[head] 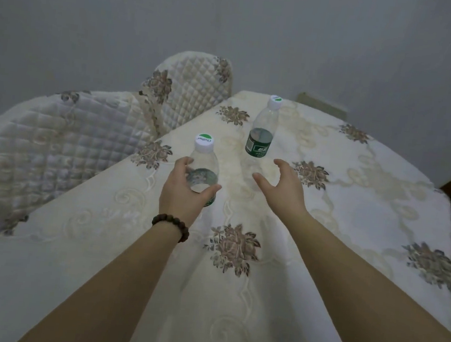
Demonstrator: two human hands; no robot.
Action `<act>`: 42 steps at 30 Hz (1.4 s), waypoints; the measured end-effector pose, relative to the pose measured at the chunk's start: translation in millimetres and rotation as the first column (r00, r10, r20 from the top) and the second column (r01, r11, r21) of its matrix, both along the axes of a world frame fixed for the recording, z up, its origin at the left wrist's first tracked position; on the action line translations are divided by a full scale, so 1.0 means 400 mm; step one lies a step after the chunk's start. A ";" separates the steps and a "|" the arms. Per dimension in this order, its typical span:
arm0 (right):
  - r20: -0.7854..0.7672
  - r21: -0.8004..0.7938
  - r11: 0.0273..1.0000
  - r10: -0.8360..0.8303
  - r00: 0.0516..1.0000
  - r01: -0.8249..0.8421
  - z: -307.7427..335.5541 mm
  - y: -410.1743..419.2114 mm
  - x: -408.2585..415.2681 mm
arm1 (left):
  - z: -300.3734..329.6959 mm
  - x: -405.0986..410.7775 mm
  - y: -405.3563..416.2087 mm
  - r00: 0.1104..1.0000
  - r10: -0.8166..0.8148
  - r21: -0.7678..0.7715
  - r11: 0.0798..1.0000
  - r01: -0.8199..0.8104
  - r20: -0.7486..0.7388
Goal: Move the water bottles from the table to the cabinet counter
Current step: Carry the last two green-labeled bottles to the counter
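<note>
Pick-up step. The left hand (182, 191) has its grip curled round the near bottle (203, 165), which stands on the cloth-covered surface (353, 212). The right hand (279, 186), grip spread and holding nothing, is just short of the far bottle (262, 131). Next move, as judged: close that grip on it, then lift both bottles.

Table (353, 212) w/ floral cloth, near bottle (204, 165) upright, far bottle (262, 130) upright
</note>
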State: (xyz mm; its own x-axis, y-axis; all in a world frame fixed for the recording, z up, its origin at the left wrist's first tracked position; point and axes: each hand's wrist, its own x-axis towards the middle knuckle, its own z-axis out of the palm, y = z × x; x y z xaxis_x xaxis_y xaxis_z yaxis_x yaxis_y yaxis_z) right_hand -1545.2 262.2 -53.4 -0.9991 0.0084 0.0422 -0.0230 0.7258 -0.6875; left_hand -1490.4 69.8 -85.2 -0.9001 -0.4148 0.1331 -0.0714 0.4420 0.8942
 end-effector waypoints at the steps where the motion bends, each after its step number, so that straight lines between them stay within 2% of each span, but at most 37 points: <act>1: 0.001 -0.026 0.999 -0.019 1.000 0.019 -0.003 -0.004 -0.034 | -0.007 -0.014 0.004 1.000 -0.003 -0.002 1.000 0.003 0.002; 7: -0.020 -0.219 0.967 -0.136 0.990 0.129 -0.021 -0.045 -0.225 | -0.034 -0.059 0.013 1.000 -0.004 -0.075 0.997 0.004 0.007; 12: -0.023 -0.441 0.885 -0.180 0.983 0.152 -0.030 -0.088 -0.325 | -0.048 -0.051 0.011 1.000 -0.020 -0.119 0.993 0.019 -0.012; 20: -0.033 -0.452 0.873 -0.225 0.974 0.186 -0.047 -0.094 -0.324 | -0.060 -0.045 0.004 0.998 -0.062 -0.062 0.996 0.063 0.005; 29: -0.017 -0.481 0.867 -0.157 0.987 0.130 0.025 -0.029 -0.083 | 0.021 0.021 0.018 0.990 -0.099 -0.046 0.993 0.104 0.101; 38: 0.052 -0.478 0.868 -0.123 0.991 0.133 0.126 0.058 0.304 | 0.133 0.270 0.051 0.985 -0.113 -0.071 0.990 0.123 0.134; 42: 0.068 -0.480 0.856 -0.179 0.982 0.189 0.164 0.125 0.486 | 0.177 0.385 0.092 0.979 -0.161 -0.077 0.982 0.171 0.128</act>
State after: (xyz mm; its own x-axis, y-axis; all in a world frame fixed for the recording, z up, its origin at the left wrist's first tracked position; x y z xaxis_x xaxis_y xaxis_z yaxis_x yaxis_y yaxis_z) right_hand -1351.0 312.0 12.3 -0.9779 0.2063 -0.0353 0.0961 0.2926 -0.9514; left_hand -1336.4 106.6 -14.5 -0.9670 -0.2500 0.0483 -0.0956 0.5325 0.8410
